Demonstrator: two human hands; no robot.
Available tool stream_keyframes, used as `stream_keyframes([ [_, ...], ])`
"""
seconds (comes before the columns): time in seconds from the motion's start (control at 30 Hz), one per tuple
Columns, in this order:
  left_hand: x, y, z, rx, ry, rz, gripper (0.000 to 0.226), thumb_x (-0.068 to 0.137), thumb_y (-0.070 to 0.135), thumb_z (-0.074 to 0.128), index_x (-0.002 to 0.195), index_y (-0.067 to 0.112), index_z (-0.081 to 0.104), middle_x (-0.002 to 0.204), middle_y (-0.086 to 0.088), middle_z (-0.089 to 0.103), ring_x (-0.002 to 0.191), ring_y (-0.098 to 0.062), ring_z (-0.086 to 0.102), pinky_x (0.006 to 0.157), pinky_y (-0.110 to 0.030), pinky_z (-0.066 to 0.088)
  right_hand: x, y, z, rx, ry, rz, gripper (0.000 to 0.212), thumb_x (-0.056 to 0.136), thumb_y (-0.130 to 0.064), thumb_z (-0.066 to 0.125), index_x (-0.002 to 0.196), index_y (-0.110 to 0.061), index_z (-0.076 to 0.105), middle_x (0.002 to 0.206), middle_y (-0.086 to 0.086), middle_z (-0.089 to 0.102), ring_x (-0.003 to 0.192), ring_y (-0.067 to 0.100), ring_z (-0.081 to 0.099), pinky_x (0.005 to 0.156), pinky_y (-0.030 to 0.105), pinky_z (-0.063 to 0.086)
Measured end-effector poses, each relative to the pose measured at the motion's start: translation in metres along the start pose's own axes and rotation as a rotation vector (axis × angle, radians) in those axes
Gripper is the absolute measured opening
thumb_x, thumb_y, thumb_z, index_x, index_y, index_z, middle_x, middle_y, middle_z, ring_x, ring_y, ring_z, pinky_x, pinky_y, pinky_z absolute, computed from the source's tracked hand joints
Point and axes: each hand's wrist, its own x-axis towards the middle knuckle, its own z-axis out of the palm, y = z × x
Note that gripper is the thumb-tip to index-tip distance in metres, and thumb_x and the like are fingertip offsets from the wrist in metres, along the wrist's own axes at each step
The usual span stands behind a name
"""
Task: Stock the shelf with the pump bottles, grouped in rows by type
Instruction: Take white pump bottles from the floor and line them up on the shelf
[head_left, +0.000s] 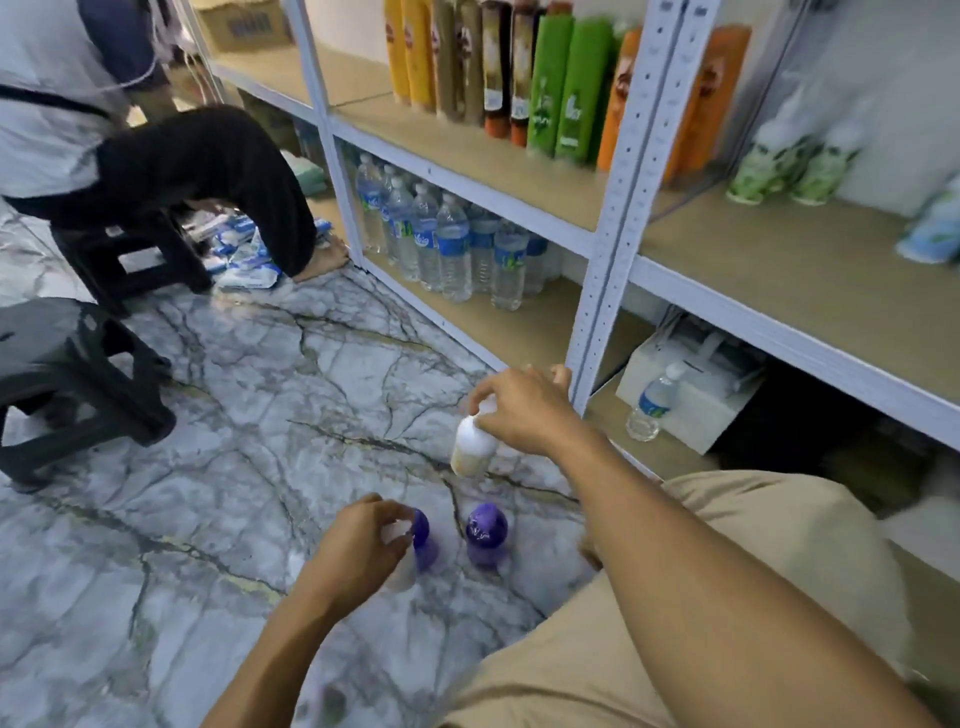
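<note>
Our right hand grips a cream-white plastic pump bottle beyond the purple plastic bottle, our left hand a pale bottle left of it.

I'm seeing soft, even indoor light lying over the marble floor, throwing only faint shadows. Motion blur is smearing the pump bottles at the right, and the wide lens is bending the shelf posts.

An upright white bottle, cream lower down, is gripped at its top by the right hand. A purple bottle stands on the floor near a second purple bottle. Just beside that one, the left hand holds a second white bottle.
</note>
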Motion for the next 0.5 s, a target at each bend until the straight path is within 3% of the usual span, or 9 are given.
stream_keyframes([
  [0.07,0.007,0.020,-0.021,0.032,0.010,0.077,0.024,0.091,0.023,0.071,0.115,0.025,0.074,0.100,0.011,0.058,0.076,-0.002,0.051,0.072,-0.011,0.042,-0.007,0.003,-0.022,0.012,0.074,0.003,0.007,0.088,-0.039,0.063,0.089,-0.041,0.070,0.097,-0.011,0.062,0.113,0.021,0.049,0.100,0.050,0.025],
  [0.1,0.015,0.058,-0.034,0.042,0.031,0.170,0.025,0.091,0.023,0.071,0.115,0.026,0.074,0.102,0.010,0.060,0.078,-0.004,0.052,0.073,-0.016,0.042,-0.030,0.022,-0.055,0.037,0.198,0.048,0.006,0.088,-0.041,0.063,0.087,-0.042,0.069,0.099,-0.010,0.063,0.113,0.021,0.049,0.100,0.049,0.025],
  [0.17,0.025,0.093,-0.056,0.055,0.042,0.238,0.025,0.091,0.023,0.069,0.114,0.029,0.074,0.103,0.010,0.061,0.079,-0.005,0.056,0.069,-0.019,0.040,-0.053,0.036,-0.093,0.039,0.288,0.064,0.008,0.088,-0.041,0.062,0.083,-0.044,0.067,0.100,-0.011,0.065,0.111,0.019,0.050,0.100,0.048,0.026],
  [0.27,0.036,0.139,-0.087,0.088,0.030,0.360,0.023,0.092,0.022,0.068,0.112,0.032,0.072,0.105,0.009,0.061,0.078,-0.004,0.060,0.067,-0.020,0.046,-0.075,0.049,-0.136,-0.022,0.370,0.074,0.011,0.087,-0.038,0.060,0.083,-0.041,0.070,0.086,-0.017,0.059,0.104,0.016,0.050,0.099,0.047,0.026],
  [0.4,0.054,0.228,-0.122,0.150,0.014,0.591,0.013,0.094,0.021,0.065,0.103,0.024,0.074,0.099,0.010,0.066,0.078,0.000,0.056,0.064,-0.012,0.040,-0.122,0.084,-0.208,-0.020,0.531,0.155,0.009,0.085,-0.042,0.064,0.084,-0.039,0.072,0.074,-0.017,0.056,0.095,0.010,0.049,0.093,0.042,0.028],
  [0.5,0.068,0.294,-0.142,0.165,-0.006,0.738,0.014,0.096,0.018,0.063,0.104,0.024,0.073,0.098,0.017,0.063,0.082,0.001,0.056,0.070,-0.011,0.041,-0.149,0.108,-0.249,-0.022,0.587,0.206,0.007,0.081,-0.043,0.069,0.083,-0.037,0.073,0.082,-0.018,0.061,0.093,0.009,0.053,0.084,0.040,0.026],
])
